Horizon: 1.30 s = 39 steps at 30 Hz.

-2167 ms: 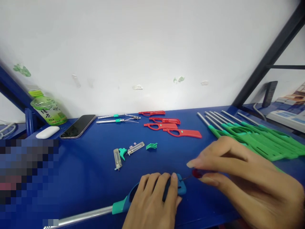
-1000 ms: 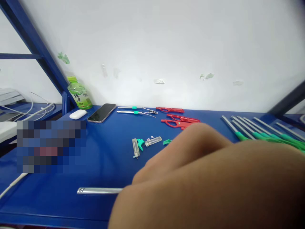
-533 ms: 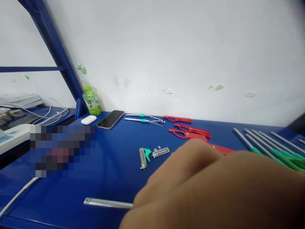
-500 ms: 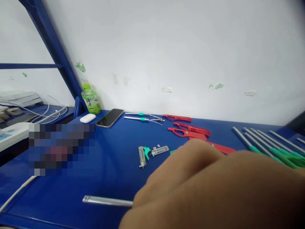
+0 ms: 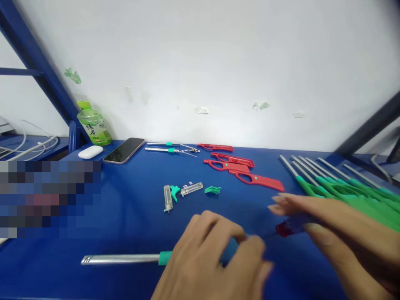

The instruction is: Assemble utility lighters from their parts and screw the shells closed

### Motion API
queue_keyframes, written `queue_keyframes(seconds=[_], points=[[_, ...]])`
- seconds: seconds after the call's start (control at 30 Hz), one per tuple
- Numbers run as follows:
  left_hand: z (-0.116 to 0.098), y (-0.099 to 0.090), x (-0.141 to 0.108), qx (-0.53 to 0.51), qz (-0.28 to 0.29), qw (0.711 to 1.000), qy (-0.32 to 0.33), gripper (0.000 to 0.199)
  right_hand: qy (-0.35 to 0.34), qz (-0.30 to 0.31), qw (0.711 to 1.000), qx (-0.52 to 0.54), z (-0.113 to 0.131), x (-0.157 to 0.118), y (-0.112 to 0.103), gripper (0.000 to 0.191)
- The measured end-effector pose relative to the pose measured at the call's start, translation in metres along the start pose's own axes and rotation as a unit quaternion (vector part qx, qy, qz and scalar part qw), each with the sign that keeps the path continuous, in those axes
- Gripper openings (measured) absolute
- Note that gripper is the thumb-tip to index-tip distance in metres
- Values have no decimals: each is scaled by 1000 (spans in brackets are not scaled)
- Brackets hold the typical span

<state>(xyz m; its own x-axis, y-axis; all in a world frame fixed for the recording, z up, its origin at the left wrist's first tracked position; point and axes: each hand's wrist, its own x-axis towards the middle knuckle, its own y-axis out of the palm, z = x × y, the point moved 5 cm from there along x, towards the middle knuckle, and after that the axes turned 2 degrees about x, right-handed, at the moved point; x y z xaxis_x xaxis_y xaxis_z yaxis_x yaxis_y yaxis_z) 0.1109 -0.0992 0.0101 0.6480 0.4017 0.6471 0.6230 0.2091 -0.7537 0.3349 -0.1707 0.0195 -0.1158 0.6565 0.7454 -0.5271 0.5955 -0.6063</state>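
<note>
Left hand, 6 o'clock: I saw it curled palm-down, closed on the blue lighter, tube toward 9 | right hand, 4 o'clock: pinched a blurred red-collared tool | green bottle, 10 o'clock: I couldn't read its dark characters | clear tanks, 7 o'clock: contents too small to tell

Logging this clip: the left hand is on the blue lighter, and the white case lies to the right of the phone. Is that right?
Not quite. The head view shows the white case to the left of the phone. The left hand is on the blue lighter.
</note>
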Motion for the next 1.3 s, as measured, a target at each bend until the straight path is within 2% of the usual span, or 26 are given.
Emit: queue_keyframes(seconds=[0.03, 0.1, 0.13, 0.23, 0.33, 0.43, 0.53, 0.63, 0.77, 1.03, 1.2, 1.3], points=[[1, 5, -4, 11, 16, 1000, 6, 29, 7, -5, 1000, 26, 10, 12, 3, 33], [5, 17, -12, 36, 55, 998, 12, 43, 109, -56, 990, 76, 19, 22, 7, 28], [7, 23, -16, 39, 72, 997, 11, 45, 114, -65, 987, 92, 25, 23, 10, 24], [13, 32, -23, 21, 80, 996, 15, 32, 84, -94, 987, 104, 35, 22, 14, 11], [15, 33, -23, -5, 77, 997, 12, 27, 74, -106, 989, 78, 34, 22, 9, 5], [17, 31, -21, -16, 74, 997, 8, 28, 71, -65, 994, 51, 34, 24, 7, 20], [18, 31, -22, -9, 84, 996, 9, 31, 69, -23, 995, 72, 36, 25, 10, 32], [18, 34, -23, 0, 103, 995, 15, 34, 54, -43, 991, 116, 39, 27, 11, 26], [18, 37, -24, 7, 95, 995, 18, 35, 36, -66, 989, 124, 39, 30, 10, 13], [17, 36, -27, 14, 75, 997, 28, 32, 64, -106, 990, 66, 40, 32, 11, 22], [17, 35, -25, 26, 68, 997, 34, 34, 65, -99, 992, 49, 37, 33, 5, 23], [18, 36, -24, 29, 66, 997, 38, 33, 56, -64, 996, 38, 35, 28, 3, 25]])
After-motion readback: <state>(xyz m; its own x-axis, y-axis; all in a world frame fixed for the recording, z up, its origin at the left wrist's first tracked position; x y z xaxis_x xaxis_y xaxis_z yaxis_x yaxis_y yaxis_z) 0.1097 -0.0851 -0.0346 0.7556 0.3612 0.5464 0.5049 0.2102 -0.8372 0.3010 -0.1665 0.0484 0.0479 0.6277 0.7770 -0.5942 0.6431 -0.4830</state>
